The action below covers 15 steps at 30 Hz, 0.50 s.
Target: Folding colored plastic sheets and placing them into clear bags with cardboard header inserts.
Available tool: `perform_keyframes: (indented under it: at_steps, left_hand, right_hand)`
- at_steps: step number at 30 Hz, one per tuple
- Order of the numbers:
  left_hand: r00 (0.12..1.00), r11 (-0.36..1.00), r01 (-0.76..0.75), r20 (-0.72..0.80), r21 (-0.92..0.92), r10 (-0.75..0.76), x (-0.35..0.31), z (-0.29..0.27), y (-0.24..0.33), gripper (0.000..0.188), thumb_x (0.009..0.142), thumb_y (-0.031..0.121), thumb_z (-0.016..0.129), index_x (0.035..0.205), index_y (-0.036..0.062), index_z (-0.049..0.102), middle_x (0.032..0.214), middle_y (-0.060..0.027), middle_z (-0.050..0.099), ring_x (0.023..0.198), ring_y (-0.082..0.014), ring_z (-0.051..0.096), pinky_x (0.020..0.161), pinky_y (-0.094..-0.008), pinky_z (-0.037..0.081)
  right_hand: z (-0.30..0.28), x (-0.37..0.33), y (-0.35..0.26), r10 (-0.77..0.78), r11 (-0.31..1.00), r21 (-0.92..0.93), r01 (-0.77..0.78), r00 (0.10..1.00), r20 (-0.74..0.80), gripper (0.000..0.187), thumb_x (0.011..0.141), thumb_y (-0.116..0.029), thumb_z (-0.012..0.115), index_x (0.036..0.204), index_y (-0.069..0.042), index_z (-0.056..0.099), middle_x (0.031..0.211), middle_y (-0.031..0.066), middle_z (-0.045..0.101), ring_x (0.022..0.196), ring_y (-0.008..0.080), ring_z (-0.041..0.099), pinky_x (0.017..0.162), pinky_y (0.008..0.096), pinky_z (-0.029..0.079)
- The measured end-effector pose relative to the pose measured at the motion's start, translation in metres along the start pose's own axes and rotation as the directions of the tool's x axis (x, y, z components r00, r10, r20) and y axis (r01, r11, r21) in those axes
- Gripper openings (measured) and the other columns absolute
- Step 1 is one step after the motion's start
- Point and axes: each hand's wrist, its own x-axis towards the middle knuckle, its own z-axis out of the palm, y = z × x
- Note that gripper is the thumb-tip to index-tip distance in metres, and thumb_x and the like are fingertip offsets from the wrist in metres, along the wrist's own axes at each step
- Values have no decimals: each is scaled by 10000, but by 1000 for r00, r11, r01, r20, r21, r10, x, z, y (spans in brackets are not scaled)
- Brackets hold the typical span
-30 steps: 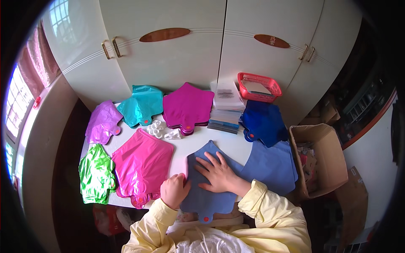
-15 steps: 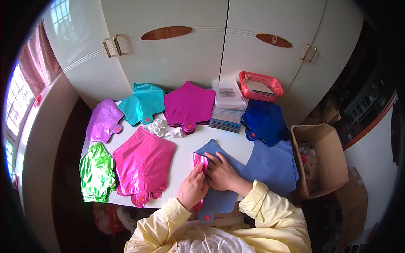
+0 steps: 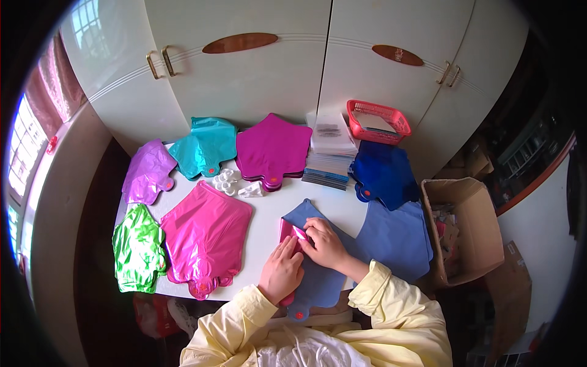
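A flat dusty-blue foil balloon (image 3: 321, 287) lies before me at the front edge of the table, its red-dotted tab toward me. On its left part is a folded pink foil balloon (image 3: 285, 228), partly hidden by my hands. My left hand (image 3: 281, 270) lies over the pink foil with fingers stretched out flat, pressing on it. Curled fingers of my right hand (image 3: 326, 246) pinch the pink foil's right edge, close to the left fingertips.
Stacks of flat foil balloons surround me: pink (image 3: 208, 235), green (image 3: 138, 251), lilac (image 3: 148, 171), teal (image 3: 205, 147), magenta (image 3: 273, 147), navy (image 3: 386, 174) and blue (image 3: 397, 238). White ribbon rolls (image 3: 226, 181), stacked sleeves (image 3: 330, 140), a red basket (image 3: 380, 136) and a cardboard box (image 3: 471, 232) stand about.
My right hand has gone from lying flat on the blue balloon to pinching the pink foil. The left fingers have shifted slightly and still press on it.
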Motion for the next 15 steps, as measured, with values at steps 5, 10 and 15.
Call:
perform_keyframes:
  at_steps: [5, 10, 15]
  left_hand:
    - [997, 997, -63, 43, -34, 64, 5, -10, -4, 161, 745, 65, 603, 899, 18, 605, 1259, -213, 538, 1223, -374, 479, 1045, -441, 374]
    - [980, 987, -105, 179, 124, 82, 7, -32, -28, 281, 837, 91, 573, 1115, 68, 608, 1317, -98, 526, 1289, -324, 424, 1068, -452, 339]
    - [956, 980, -134, 281, 145, 89, 2, -34, -43, 404, 896, 198, 551, 1291, 116, 530, 1391, -58, 468, 1343, -304, 357, 1094, -467, 294]
  right_hand:
    - [0, -1, 2, -19, 1000, -4, 19, 1000, 5, 130, 767, -70, 603, 815, 38, 548, 979, 180, 525, 980, 349, 515, 899, 411, 427]
    - [-1, 0, -1, -2, 1000, 10, 2, 1000, 14, 107, 761, -60, 593, 791, 29, 541, 971, 174, 511, 972, 347, 500, 886, 409, 423]
    - [-1, 0, -1, -5, 1000, 7, 5, 1000, 11, 108, 761, -62, 585, 789, 32, 540, 968, 175, 503, 965, 349, 490, 887, 411, 418]
